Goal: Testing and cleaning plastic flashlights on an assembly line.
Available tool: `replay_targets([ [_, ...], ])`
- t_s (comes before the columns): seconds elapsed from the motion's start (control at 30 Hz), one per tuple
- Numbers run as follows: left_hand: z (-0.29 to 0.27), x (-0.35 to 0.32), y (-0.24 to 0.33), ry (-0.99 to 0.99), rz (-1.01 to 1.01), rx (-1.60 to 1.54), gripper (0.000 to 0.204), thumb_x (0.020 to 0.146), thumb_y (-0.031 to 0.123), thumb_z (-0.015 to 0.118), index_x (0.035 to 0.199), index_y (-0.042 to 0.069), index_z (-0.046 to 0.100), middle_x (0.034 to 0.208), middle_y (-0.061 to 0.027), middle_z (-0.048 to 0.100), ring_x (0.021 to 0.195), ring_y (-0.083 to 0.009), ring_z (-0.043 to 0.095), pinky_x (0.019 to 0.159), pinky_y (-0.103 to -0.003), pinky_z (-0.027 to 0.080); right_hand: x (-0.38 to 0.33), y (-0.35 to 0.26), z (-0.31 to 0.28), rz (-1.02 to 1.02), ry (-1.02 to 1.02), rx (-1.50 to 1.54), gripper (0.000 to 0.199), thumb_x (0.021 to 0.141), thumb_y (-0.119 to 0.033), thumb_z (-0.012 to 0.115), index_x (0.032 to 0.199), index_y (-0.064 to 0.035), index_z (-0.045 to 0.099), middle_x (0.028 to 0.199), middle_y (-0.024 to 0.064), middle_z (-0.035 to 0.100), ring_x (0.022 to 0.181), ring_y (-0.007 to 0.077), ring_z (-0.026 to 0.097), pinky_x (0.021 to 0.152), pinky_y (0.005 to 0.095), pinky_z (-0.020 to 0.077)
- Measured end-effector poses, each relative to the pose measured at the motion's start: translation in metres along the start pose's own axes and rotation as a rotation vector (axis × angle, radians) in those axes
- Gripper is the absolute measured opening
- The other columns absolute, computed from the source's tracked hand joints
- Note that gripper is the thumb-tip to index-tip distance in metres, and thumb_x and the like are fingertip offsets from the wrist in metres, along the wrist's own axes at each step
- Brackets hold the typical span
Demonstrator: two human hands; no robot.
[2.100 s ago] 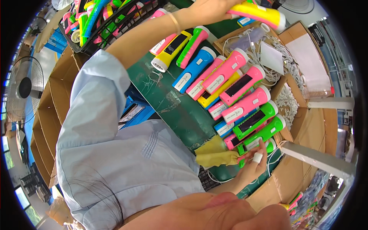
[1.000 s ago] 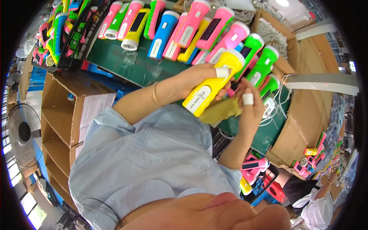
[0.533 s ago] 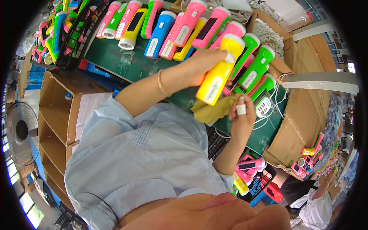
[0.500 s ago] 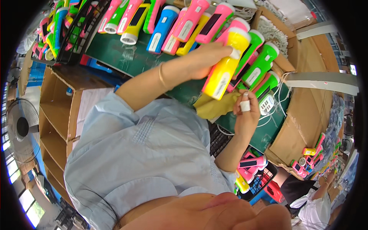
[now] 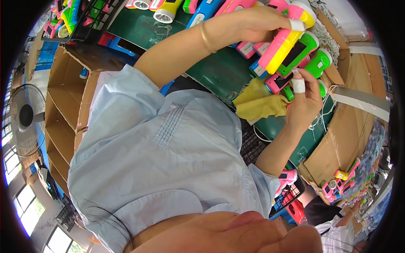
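My left hand (image 5: 265, 24), with a bracelet on its wrist and white tape on the thumb, grips a yellow and pink flashlight (image 5: 282, 52). The flashlight is tilted, its head up at the right and its tail end over other flashlights. Just below it is my right hand (image 5: 307, 98), fingers curled, with white tape round one finger. Its fingertips are pinched together, and what they hold, if anything, is too small to make out. A yellow cloth (image 5: 262, 103) lies beside the right hand. Close by are a green flashlight (image 5: 318, 63) and a pink one (image 5: 277, 82).
More flashlights, such as a yellow one (image 5: 166, 12), line the far side of the green tabletop (image 5: 143, 29). A black crate (image 5: 90, 21) of flashlights stands at the far left. White cables (image 5: 322, 116) and a cardboard box (image 5: 344, 63) are at right; cardboard shelving (image 5: 63, 97) is at left.
The whole view has shifted. My left hand has carried the flashlight away to the right and turned it, so its pink side shows. My right hand stays near it, fingers still curled.
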State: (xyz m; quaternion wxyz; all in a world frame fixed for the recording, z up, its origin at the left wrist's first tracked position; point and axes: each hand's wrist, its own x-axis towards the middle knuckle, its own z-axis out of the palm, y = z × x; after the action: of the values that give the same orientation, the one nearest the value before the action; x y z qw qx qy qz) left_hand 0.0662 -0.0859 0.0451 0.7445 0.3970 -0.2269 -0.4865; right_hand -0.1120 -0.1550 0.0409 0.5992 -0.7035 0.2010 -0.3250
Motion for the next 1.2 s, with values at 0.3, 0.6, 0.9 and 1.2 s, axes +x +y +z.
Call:
replay_targets([
  [0.3, -0.005, -0.032, -0.027, -0.1, 0.007, -0.296, 0.046, 0.089, 0.043, 0.048, 0.112, 0.003, 0.049, 0.086, -0.0103, 0.058, 0.075, -0.0204, 0.057, 0.066, -0.035, 0.05, 0.004, -0.027, 0.0, -0.264, -0.731, -0.245, 0.017, 0.068, 0.006, 0.06, 0.084, -0.0024, 0.06, 0.078, 0.0088, 0.055, 0.073, 0.0221, 0.057, 0.065, 0.0297, 0.0455],
  [0.6, -0.001, -0.049, -0.044, -0.351, 0.075, -0.744, 0.073, 0.076, 0.07, 0.042, 0.112, 0.007, 0.048, 0.088, -0.0048, 0.054, 0.075, -0.0185, 0.053, 0.072, -0.031, 0.046, -0.052, -0.003, 0.014, -1.031, -0.665, -0.492, 0.025, 0.061, -0.001, 0.067, 0.086, -0.0028, 0.063, 0.077, 0.0036, 0.048, 0.071, 0.0199, 0.049, 0.059, 0.0308, 0.0398],
  [0.9, -0.001, -0.067, -0.051, -0.444, 0.488, 0.058, 0.077, 0.068, 0.064, 0.062, 0.111, 0.002, 0.049, 0.09, -0.0096, 0.06, 0.079, -0.0228, 0.058, 0.073, -0.033, 0.047, -0.059, 0.016, 0.034, -0.224, -0.097, -0.358, 0.06, 0.061, -0.017, 0.079, 0.111, 0.0019, 0.051, 0.09, 0.0127, 0.053, 0.071, 0.0281, 0.052, 0.063, 0.0344, 0.0438],
  [1.2, 0.024, -0.108, -0.03, -0.029, 0.489, 1.129, 0.061, 0.065, 0.012, 0.07, 0.119, 0.006, 0.042, 0.108, -0.017, 0.054, 0.096, -0.0377, 0.055, 0.079, -0.041, 0.048, -0.04, 0.033, -0.006, -0.211, -0.147, -0.239, 0.029, 0.084, -0.009, 0.053, 0.112, 0.0003, 0.054, 0.085, 0.0055, 0.047, 0.07, 0.0129, 0.043, 0.061, 0.0222, 0.035],
])
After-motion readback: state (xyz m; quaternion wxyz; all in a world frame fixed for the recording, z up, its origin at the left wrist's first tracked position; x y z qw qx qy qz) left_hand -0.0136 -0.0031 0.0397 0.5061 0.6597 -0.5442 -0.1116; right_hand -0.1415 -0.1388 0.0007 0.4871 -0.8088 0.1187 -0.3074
